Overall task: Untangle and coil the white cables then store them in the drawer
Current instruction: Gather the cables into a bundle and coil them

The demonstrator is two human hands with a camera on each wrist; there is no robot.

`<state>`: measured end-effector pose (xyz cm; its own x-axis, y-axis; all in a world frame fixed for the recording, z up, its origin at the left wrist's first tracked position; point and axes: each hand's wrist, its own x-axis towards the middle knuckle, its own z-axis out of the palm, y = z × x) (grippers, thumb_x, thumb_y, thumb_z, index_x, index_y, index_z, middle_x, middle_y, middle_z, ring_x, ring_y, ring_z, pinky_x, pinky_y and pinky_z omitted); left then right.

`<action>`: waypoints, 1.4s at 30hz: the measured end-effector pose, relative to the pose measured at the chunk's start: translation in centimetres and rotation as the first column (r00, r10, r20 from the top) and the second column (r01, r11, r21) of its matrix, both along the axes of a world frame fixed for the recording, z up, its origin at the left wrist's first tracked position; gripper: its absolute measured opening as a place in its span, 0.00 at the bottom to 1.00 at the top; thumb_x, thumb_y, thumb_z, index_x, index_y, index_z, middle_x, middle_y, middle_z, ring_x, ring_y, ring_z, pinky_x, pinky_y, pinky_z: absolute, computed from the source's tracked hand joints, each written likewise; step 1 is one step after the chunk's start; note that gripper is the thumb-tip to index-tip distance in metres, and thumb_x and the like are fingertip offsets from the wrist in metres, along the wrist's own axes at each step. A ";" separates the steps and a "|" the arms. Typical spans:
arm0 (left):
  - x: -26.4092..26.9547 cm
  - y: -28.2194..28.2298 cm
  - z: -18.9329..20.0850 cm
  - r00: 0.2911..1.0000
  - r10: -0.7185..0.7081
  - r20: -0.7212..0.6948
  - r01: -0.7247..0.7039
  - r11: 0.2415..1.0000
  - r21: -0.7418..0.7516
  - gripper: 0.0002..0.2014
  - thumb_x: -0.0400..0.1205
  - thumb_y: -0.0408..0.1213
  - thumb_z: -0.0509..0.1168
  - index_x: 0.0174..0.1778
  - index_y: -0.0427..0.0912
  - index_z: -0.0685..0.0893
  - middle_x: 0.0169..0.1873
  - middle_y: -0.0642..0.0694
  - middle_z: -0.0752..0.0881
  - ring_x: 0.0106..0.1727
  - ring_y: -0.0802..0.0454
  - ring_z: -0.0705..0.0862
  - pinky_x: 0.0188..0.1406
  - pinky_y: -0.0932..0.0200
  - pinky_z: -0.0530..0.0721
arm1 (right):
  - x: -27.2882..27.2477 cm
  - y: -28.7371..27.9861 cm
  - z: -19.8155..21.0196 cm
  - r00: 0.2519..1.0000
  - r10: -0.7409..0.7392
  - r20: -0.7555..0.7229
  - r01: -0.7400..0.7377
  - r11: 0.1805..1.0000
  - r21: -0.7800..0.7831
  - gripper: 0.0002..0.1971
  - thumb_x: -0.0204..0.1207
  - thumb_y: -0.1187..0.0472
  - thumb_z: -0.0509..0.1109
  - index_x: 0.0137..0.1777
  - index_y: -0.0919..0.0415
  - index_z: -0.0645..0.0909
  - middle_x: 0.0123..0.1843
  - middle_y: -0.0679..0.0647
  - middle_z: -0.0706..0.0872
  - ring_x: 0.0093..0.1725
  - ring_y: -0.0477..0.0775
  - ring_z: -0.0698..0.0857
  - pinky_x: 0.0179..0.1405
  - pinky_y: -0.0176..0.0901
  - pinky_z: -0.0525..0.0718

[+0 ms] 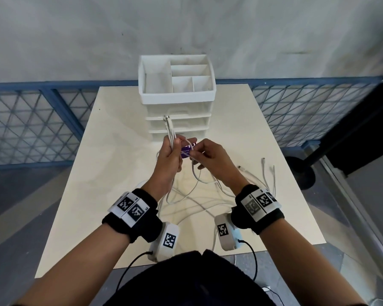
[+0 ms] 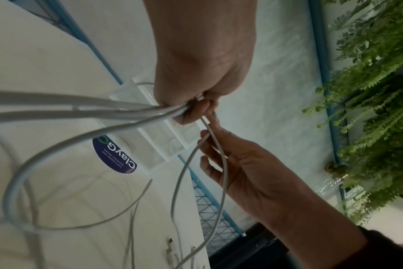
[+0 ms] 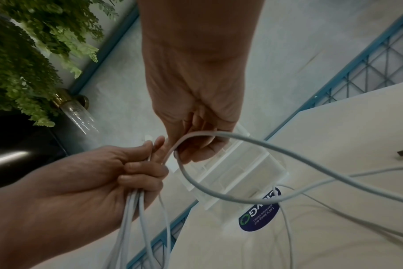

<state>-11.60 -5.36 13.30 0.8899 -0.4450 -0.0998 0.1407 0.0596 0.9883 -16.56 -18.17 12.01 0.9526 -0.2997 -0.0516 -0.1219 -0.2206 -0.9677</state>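
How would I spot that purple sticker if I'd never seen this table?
Find the white drawer unit at the table's far edge. The purple sticker lies at its foot, beneath the raised hands. It is the only dark thing among the white cables.

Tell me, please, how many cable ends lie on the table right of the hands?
3, all beyond the right hand: one cable end nearest it, one farther back, one rightmost. Others may hide under the arms.

Head view bright and even, edges bowed — wrist views dimmer, grainy, near cables [image 2: 58,109] blurred.
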 end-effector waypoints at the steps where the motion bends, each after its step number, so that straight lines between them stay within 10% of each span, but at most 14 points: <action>1: 0.0 -0.1 0.0 1.000 0.017 -0.011 -0.017 1.000 0.001 0.07 0.88 0.42 0.50 0.47 0.47 0.70 0.46 0.52 0.90 0.17 0.61 0.61 0.18 0.68 0.60 | 0.0 0.1 0.1 1.000 -0.002 0.011 0.002 1.000 -0.002 0.04 0.77 0.62 0.69 0.44 0.62 0.77 0.38 0.53 0.85 0.34 0.46 0.85 0.34 0.43 0.86; 6: 0.2 -0.1 -0.1 0.997 -0.076 0.026 0.074 0.994 0.074 0.12 0.88 0.42 0.51 0.54 0.41 0.77 0.18 0.62 0.76 0.17 0.62 0.64 0.18 0.69 0.60 | 0.0 0.3 0.7 0.998 0.059 0.033 -0.056 0.994 -0.095 0.05 0.76 0.64 0.69 0.47 0.66 0.78 0.40 0.60 0.84 0.31 0.41 0.82 0.23 0.40 0.86; 9: 0.5 0.0 0.8 0.992 -0.120 0.037 0.116 0.989 0.095 0.11 0.88 0.40 0.51 0.46 0.43 0.76 0.21 0.63 0.80 0.16 0.64 0.67 0.21 0.65 0.59 | -0.2 0.4 0.4 0.996 0.085 0.028 -0.084 0.995 -0.047 0.04 0.77 0.63 0.68 0.49 0.62 0.77 0.44 0.65 0.83 0.32 0.47 0.82 0.21 0.41 0.84; 14: 1.6 0.4 2.2 0.992 -0.069 0.102 0.061 0.995 0.079 0.10 0.89 0.41 0.49 0.43 0.44 0.70 0.56 0.47 0.88 0.11 0.65 0.68 0.12 0.71 0.58 | -0.7 -0.5 -1.4 0.994 0.100 0.045 -0.105 0.987 0.120 0.10 0.73 0.66 0.73 0.46 0.62 0.73 0.31 0.53 0.82 0.26 0.54 0.78 0.24 0.42 0.79; 22: 6.2 2.2 5.5 0.930 0.205 0.304 -0.222 0.975 0.022 0.12 0.89 0.40 0.47 0.39 0.49 0.66 0.39 0.49 0.88 0.18 0.65 0.71 0.21 0.72 0.68 | -3.3 -4.6 -8.2 0.890 0.175 -0.420 -0.333 0.880 -0.339 0.11 0.69 0.69 0.74 0.44 0.56 0.75 0.28 0.48 0.81 0.21 0.42 0.80 0.27 0.34 0.77; 28: 6.2 2.4 5.7 0.927 0.255 0.274 -0.218 0.963 -0.159 0.11 0.89 0.38 0.47 0.43 0.47 0.70 0.27 0.53 0.80 0.30 0.59 0.81 0.37 0.63 0.81 | -3.2 -7.2 -8.3 0.865 -0.024 -0.501 -0.270 0.819 -0.505 0.15 0.68 0.68 0.74 0.45 0.58 0.69 0.36 0.57 0.84 0.35 0.60 0.81 0.37 0.48 0.78; 34: 5.5 1.2 6.3 0.963 0.046 0.267 0.020 0.972 -0.236 0.09 0.89 0.40 0.45 0.45 0.48 0.67 0.27 0.55 0.69 0.24 0.62 0.68 0.34 0.60 0.80 | 0.1 -4.7 -0.6 0.934 0.190 -0.302 -0.289 0.898 -0.332 0.49 0.56 0.54 0.85 0.76 0.56 0.63 0.70 0.48 0.71 0.69 0.45 0.70 0.73 0.43 0.70; 36: 4.7 0.2 6.7 0.961 -0.049 0.272 0.119 0.962 -0.247 0.08 0.89 0.41 0.45 0.46 0.49 0.66 0.26 0.57 0.69 0.24 0.61 0.67 0.35 0.60 0.80 | 1.6 -1.3 2.8 0.938 0.321 -0.130 -0.338 0.932 -0.135 0.42 0.60 0.56 0.83 0.75 0.51 0.68 0.73 0.46 0.75 0.71 0.42 0.73 0.72 0.36 0.72; 40: 4.0 -0.6 8.1 0.956 -0.109 0.273 0.185 0.944 -0.271 0.09 0.88 0.43 0.44 0.45 0.49 0.65 0.27 0.54 0.66 0.24 0.60 0.64 0.31 0.61 0.78 | 2.2 2.9 4.8 0.878 0.479 -0.019 -0.477 0.877 0.058 0.07 0.77 0.61 0.70 0.49 0.66 0.84 0.47 0.58 0.89 0.52 0.55 0.89 0.61 0.42 0.82; 42: 4.6 0.6 8.0 0.962 -0.100 0.253 0.170 0.946 -0.276 0.09 0.89 0.43 0.44 0.44 0.50 0.64 0.28 0.53 0.65 0.25 0.60 0.63 0.27 0.64 0.73 | 1.8 2.2 3.7 0.898 0.440 -0.026 -0.437 0.896 0.072 0.12 0.81 0.61 0.64 0.39 0.67 0.81 0.35 0.61 0.84 0.37 0.54 0.88 0.46 0.37 0.82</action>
<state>-6.97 -4.79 21.30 0.8017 -0.5404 0.2553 -0.0637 0.3474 0.9355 -14.75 -15.94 15.72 0.9834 0.1533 -0.0974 -0.0657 -0.1999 -0.9776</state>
